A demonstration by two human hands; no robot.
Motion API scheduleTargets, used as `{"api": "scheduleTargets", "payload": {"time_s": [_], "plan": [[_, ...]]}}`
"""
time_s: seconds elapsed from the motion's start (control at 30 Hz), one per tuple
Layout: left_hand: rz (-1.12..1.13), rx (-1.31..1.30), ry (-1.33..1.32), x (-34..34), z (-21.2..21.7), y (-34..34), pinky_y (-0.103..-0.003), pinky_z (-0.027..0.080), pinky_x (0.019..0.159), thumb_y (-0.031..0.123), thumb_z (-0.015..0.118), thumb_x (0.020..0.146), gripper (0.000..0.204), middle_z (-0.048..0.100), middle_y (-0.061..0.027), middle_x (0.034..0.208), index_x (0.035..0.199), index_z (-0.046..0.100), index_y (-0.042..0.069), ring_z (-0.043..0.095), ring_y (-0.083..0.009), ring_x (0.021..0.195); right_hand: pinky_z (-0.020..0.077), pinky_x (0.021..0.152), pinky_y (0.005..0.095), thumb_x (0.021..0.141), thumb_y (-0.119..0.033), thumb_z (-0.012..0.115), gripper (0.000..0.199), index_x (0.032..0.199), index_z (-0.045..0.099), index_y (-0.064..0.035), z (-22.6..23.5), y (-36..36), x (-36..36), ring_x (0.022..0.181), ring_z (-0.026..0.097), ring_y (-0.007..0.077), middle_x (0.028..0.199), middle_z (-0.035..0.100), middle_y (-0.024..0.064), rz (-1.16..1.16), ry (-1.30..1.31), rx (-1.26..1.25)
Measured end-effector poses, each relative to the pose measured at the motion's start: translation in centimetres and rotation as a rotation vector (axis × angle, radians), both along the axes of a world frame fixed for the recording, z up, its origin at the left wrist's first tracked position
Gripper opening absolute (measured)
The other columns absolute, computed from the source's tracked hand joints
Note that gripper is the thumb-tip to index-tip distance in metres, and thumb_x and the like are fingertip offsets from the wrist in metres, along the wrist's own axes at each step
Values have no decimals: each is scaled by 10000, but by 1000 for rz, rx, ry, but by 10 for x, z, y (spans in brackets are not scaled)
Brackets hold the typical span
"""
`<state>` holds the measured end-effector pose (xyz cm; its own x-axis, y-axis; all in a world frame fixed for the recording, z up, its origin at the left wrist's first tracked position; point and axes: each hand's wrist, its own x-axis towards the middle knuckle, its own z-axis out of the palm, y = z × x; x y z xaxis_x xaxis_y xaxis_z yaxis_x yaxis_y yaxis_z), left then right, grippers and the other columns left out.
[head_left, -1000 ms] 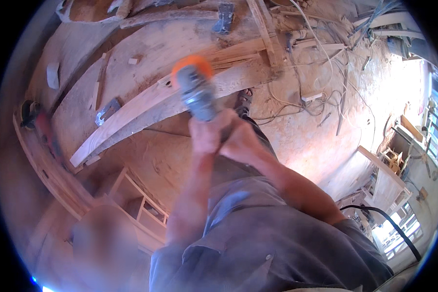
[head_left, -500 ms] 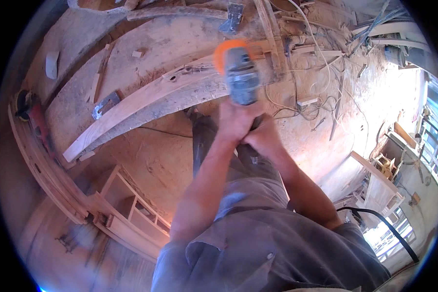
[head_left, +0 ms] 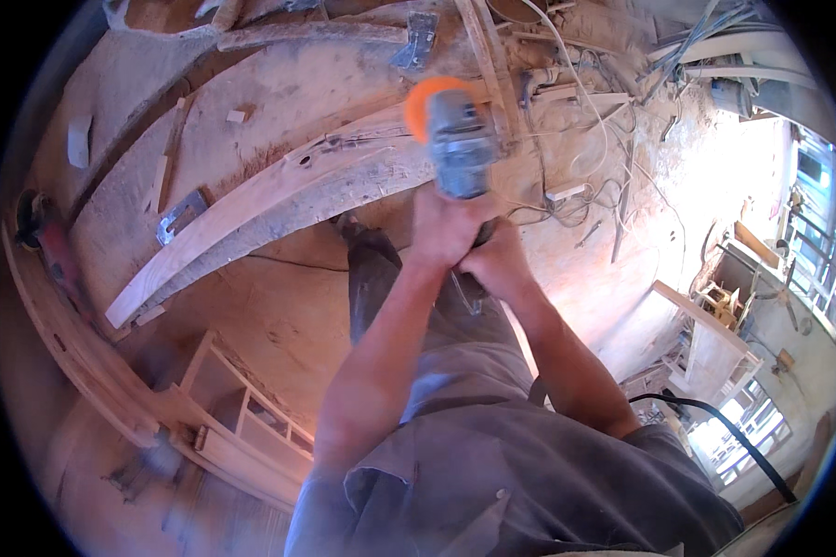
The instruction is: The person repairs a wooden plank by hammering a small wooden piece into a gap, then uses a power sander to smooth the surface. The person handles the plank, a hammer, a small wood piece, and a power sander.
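Both my hands are closed around an angle grinder with a grey body and an orange disc at its far end. My left hand wraps the body just behind the head. Below it, my right hand grips the rear part, most of which the fingers hide. The disc, slightly blurred, is over the right part of a long curved wooden piece. Whether it touches the wood, I cannot tell. This pale piece lies along the near edge of a dusty workbench.
On the bench lie a metal plate tool, a wood strip and a small block. A red power tool rests at the left on long boards. Cables cross the floor at right; a wooden frame stands lower left.
The bench and room have shifted slightly left in view. My hands keep the same grip on the grinder, and its disc now sits a little farther right along the curved piece.
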<state>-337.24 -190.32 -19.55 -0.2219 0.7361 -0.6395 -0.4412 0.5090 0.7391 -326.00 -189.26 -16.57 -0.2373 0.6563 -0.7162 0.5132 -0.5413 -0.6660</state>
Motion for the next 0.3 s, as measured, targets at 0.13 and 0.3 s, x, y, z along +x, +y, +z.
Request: {"api": "scheduleTargets", "payload": {"time_s": [0.13,0.3], "plan": [[-135,-31,85,17,-11,21,-337,536,747,207,804,731,306,697,-45,875,953,721,13,626,-126,786,567,746,335,591,1,789,324,908,730,31,-7,10,20,819,729,193,854,752,96,-16,-78,43],[-11,-19,72,3,-2,-12,-305,537,866,175,803,764,396,733,-46,1013,1127,745,27,670,-130,923,579,781,365,635,0,770,329,963,742,3,-2,-15,5,839,740,221,876,760,102,24,17,67]]}}
